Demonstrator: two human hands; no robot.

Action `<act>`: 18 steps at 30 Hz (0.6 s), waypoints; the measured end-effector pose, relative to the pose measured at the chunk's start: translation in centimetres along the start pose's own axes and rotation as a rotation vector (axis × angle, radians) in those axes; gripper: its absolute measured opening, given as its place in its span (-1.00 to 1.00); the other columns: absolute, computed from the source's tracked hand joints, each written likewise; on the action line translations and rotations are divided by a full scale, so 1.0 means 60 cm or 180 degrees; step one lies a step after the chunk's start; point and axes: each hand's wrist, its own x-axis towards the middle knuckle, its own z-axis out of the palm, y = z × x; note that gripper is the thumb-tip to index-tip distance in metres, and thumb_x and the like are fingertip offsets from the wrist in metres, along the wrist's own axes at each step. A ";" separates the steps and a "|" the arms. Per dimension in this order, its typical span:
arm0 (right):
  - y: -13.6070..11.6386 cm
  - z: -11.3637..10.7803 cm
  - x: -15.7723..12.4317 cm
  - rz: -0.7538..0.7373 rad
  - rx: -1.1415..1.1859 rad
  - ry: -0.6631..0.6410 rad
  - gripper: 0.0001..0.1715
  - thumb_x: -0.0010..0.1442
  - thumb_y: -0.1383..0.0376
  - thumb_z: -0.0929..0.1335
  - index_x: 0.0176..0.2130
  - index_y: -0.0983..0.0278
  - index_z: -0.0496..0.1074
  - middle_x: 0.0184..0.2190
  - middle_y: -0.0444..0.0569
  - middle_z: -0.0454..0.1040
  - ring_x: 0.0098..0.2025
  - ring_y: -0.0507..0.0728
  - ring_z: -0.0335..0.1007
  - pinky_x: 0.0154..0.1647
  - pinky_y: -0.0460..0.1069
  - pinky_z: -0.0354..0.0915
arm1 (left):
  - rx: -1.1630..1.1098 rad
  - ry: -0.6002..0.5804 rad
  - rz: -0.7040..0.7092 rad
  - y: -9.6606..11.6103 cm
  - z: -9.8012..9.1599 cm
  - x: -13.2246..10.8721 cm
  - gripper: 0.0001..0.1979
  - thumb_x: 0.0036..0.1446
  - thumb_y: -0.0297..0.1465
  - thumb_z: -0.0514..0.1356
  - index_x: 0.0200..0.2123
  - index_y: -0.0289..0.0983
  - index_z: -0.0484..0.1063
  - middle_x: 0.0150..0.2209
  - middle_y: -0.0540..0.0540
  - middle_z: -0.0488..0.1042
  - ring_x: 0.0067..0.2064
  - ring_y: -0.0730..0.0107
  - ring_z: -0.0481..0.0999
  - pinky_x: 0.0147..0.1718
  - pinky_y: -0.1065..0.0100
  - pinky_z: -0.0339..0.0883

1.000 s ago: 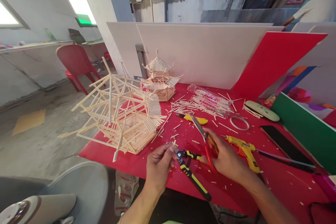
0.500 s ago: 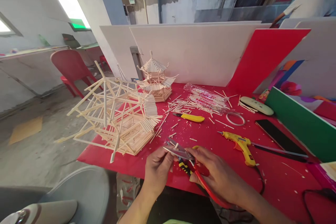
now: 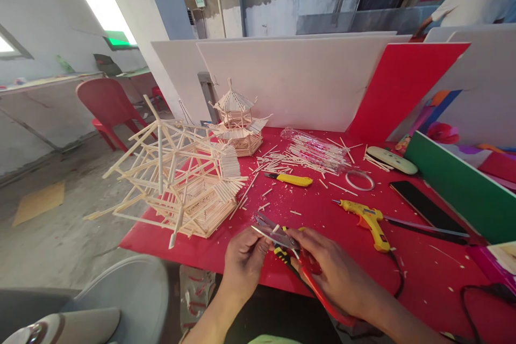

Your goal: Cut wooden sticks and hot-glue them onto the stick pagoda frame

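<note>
My right hand (image 3: 328,269) is wrapped round the red handles of a pair of scissors (image 3: 306,274). Their blades are spread and point left. A short piece of wooden stick (image 3: 276,228) shows between the blades, near the pivot. My left hand (image 3: 245,255) is closed in a pinch just left of the blades, on the stick; most of it is hidden by fingers and scissors. Under the scissors lies a tool with a black and yellow grip (image 3: 283,256), partly covered. A large stick-built frame (image 3: 173,172) stands to the left, with a small stick pagoda (image 3: 236,118) behind it.
Loose sticks and a plastic bag of sticks (image 3: 318,153) lie at mid-table. A yellow utility knife (image 3: 294,179), a roll of tape (image 3: 360,180), a yellow glue gun (image 3: 365,220) with cord and a black phone (image 3: 423,207) are nearby. White boards (image 3: 290,80) stand behind; a person is beyond.
The stick piece sits slightly closer to the scissors' pivot than before. Both hands keep almost the same place, and the whole view has shifted slightly.
</note>
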 end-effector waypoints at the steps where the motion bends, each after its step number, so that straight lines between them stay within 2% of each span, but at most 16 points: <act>1: 0.004 0.007 -0.001 -0.0019 0.0058 0.0069 -0.44 0.26 0.29 0.29 0.24 0.14 0.25 0.06 0.07 0.41 0.08 0.22 0.37 0.11 0.11 0.32 | 0.0084 0.0004 0.0046 0.004 -0.001 0.001 -0.74 0.21 -0.29 0.19 -0.47 -0.28 0.53 -0.52 -0.07 0.44 -0.47 0.38 0.36 -0.46 0.41 0.22; 4: 0.017 0.026 -0.004 -0.0080 0.0366 0.0264 -0.41 0.21 0.40 0.27 0.22 0.17 0.28 0.02 0.08 0.45 0.02 0.19 0.42 0.05 0.07 0.37 | 0.0296 0.0032 0.0178 0.016 -0.003 0.003 -0.77 0.22 -0.33 0.18 -0.45 -0.26 0.53 -0.50 -0.08 0.46 -0.43 0.34 0.41 -0.41 0.39 0.26; 7: 0.028 0.036 -0.006 -0.0135 0.0528 0.0401 -0.40 0.19 0.41 0.28 0.21 0.23 0.30 -0.02 0.10 0.48 -0.03 0.19 0.45 -0.02 0.05 0.42 | 0.0444 -0.0033 0.0375 0.024 -0.003 0.003 -0.85 0.20 -0.39 0.21 -0.35 -0.23 0.59 -0.43 -0.10 0.52 -0.37 0.29 0.46 -0.34 0.38 0.30; 10: 0.032 0.037 -0.011 -0.0218 0.0455 0.0491 -0.41 0.18 0.41 0.27 0.20 0.24 0.32 -0.01 0.12 0.49 0.01 0.21 0.45 0.05 0.07 0.40 | 0.0537 -0.0061 0.0489 0.029 -0.001 0.001 -0.86 0.17 -0.43 0.23 -0.29 -0.20 0.62 -0.39 -0.11 0.54 -0.36 0.28 0.48 -0.34 0.38 0.31; 13: 0.033 0.038 -0.019 -0.0192 0.0398 0.0472 -0.40 0.17 0.41 0.28 0.19 0.21 0.32 0.03 0.10 0.47 0.05 0.20 0.44 0.07 0.06 0.38 | 0.0664 -0.0016 0.0594 0.033 0.004 -0.002 -0.82 0.19 -0.45 0.20 -0.35 -0.19 0.62 -0.47 -0.09 0.52 -0.43 0.32 0.45 -0.40 0.41 0.29; 18: 0.034 0.038 -0.030 -0.0103 0.0043 0.0478 -0.34 0.16 0.38 0.30 0.24 0.15 0.22 0.15 0.10 0.35 0.16 0.25 0.32 0.12 0.13 0.34 | 0.0599 -0.0480 0.0605 0.035 0.014 -0.007 -0.74 0.24 -0.45 0.12 -0.30 -0.19 0.64 -0.45 -0.13 0.54 -0.43 0.30 0.48 -0.41 0.40 0.30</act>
